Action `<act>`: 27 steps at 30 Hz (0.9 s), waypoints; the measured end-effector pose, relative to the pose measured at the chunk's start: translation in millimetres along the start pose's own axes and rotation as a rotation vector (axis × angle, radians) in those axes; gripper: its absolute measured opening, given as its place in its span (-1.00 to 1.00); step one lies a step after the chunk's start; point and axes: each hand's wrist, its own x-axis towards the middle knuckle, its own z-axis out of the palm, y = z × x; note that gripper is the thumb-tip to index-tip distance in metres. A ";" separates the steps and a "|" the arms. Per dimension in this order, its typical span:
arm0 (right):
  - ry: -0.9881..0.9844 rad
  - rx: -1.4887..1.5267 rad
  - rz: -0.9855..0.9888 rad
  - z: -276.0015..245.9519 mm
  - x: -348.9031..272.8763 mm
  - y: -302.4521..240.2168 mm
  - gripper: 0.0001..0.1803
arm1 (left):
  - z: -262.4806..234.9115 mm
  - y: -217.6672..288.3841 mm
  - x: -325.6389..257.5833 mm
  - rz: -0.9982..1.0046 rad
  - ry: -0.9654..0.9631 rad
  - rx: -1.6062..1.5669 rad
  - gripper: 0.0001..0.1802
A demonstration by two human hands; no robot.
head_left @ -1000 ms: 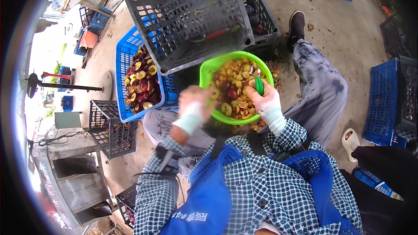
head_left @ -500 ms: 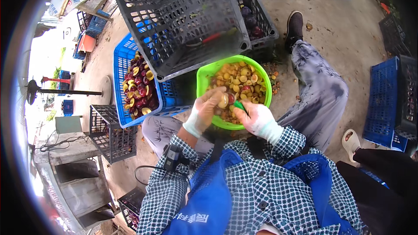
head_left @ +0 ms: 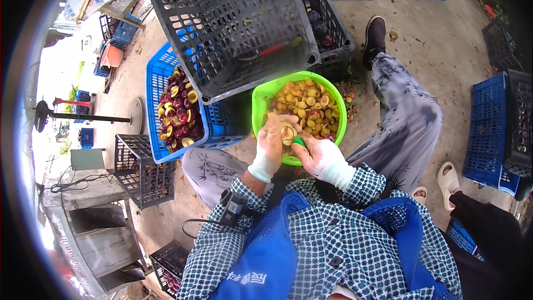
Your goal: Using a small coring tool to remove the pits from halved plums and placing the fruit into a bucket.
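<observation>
Both hands pulled back to the bowl's [head_left: 261, 112] near rim. Left hand [head_left: 272, 143] now grips a halved fruit [head_left: 287, 132]; right hand [head_left: 317, 155] closed on green knife [head_left: 300, 142]. Cut done.

Both hands have drawn back to the green bowl's [head_left: 261, 112] near rim, the left hand [head_left: 272, 141] now holding a halved fruit [head_left: 287, 132].

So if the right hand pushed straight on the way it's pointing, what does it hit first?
Most likely the cut fruit half held in the left hand: the right hand points its green-handled tool up-left at it. Beyond lies the green bowl of fruit pieces; depth is unclear.
</observation>
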 end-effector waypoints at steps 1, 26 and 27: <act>-0.019 0.054 -0.020 1.7 0.1 2.7 -0.63 | 0.3 -3.5 0.5 0.013 0.004 -0.006 -0.21; 0.142 1.038 0.483 -29.9 15.2 19.9 -0.31 | -32.8 -64.1 61.7 -0.052 0.015 0.265 -0.44; 0.234 1.009 0.450 -33.4 16.0 21.5 -0.32 | -18.6 -58.7 65.4 0.103 -0.019 0.578 -0.52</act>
